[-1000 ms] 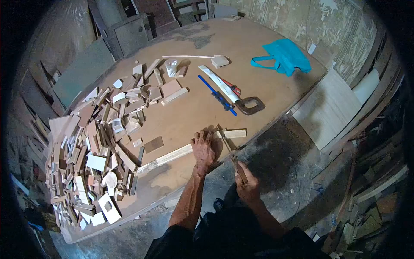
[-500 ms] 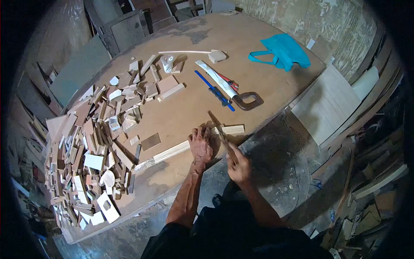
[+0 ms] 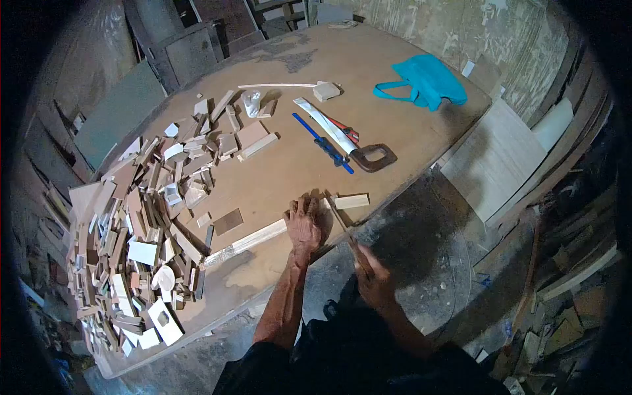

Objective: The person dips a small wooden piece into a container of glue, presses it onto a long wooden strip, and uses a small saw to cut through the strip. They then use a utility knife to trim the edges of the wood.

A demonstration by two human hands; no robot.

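My left hand presses down on a long pale wooden strip, its fingers curled over the top. The strip lies along the near edge of the table. In my closed right hand is a handsaw, seen nearly edge-on, its blade crossing the strip just right of my left hand. A short end piece of the wood lies right of the blade, slightly out of line with the long part. My right hand is beyond the table edge, low and close to my body.
Offcuts are heaped across the left of the table. Farther back lie a blue clamp-like tool, a second saw with a brown handle and a wrapped blade, a clear plastic cup and a teal bag.
My right hand has drawn the saw back toward my body and down. The end piece now sits at a slight angle to the strip. My left hand stays on the wood.
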